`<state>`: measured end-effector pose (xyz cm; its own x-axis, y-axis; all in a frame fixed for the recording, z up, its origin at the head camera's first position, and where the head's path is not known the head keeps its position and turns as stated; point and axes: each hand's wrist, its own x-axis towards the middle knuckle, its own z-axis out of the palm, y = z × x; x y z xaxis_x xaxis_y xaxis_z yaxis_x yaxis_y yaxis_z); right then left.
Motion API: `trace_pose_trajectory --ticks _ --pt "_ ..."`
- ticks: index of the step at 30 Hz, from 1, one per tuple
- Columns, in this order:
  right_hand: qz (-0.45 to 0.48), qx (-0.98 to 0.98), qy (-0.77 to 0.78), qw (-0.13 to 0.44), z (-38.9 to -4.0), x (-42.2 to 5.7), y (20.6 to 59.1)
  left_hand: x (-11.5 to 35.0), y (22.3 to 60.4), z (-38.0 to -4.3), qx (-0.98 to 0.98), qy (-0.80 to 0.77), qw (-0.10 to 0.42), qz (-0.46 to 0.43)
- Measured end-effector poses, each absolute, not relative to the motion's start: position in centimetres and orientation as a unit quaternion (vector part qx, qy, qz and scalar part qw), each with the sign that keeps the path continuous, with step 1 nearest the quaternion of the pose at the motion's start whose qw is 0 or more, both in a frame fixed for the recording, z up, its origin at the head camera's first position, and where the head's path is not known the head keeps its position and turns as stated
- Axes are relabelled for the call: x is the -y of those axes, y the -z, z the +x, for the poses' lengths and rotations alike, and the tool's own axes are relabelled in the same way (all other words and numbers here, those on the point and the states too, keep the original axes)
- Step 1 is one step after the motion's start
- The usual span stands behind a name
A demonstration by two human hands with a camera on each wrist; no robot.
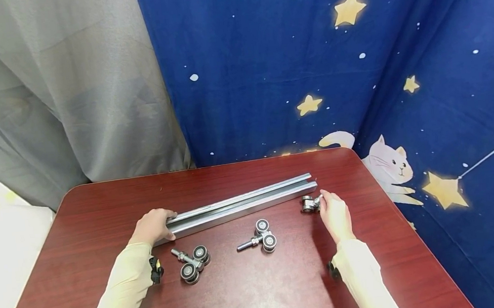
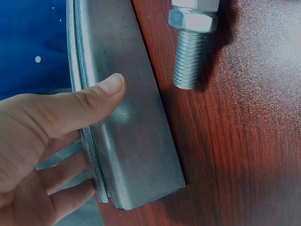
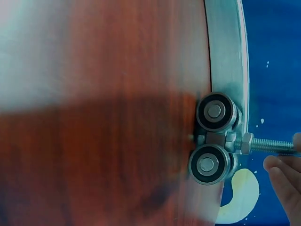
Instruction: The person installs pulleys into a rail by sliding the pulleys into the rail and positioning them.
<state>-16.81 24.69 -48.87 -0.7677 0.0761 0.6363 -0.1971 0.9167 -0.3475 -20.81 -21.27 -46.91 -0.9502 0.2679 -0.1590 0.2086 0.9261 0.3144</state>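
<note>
A long metal channel track (image 1: 243,204) lies slantwise on the table, its slot facing up. My left hand (image 1: 153,226) grips its left end; in the left wrist view the thumb (image 2: 101,96) presses the side wall while the other fingers reach over the far edge. Near the track's right end, my right hand (image 1: 336,215) pinches the threaded bolt (image 3: 273,145) of a roller trolley (image 1: 308,204). Its black-and-silver wheels (image 3: 215,111) show in the right wrist view, beside the track's wall.
Two more roller trolleys lie in front of the track: one (image 1: 195,264) near my left wrist, another (image 1: 267,236) at mid-table. The reddish-brown table (image 1: 261,296) ends at a rounded back edge. Behind hang a grey curtain (image 1: 102,88) and a blue star-patterned curtain (image 1: 257,73).
</note>
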Motion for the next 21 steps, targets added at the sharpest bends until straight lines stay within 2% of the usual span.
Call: trace_pose_trajectory --ticks 6,21 --pt "0.025 0.934 -0.204 0.294 -18.5 -25.2 48.1 21.3 46.9 -20.9 -0.977 -0.150 0.097 0.119" --pt "-0.017 0.945 -0.249 0.209 -19.2 -25.8 46.5 21.4 47.1 -20.9 -0.975 -0.157 0.101 0.118"
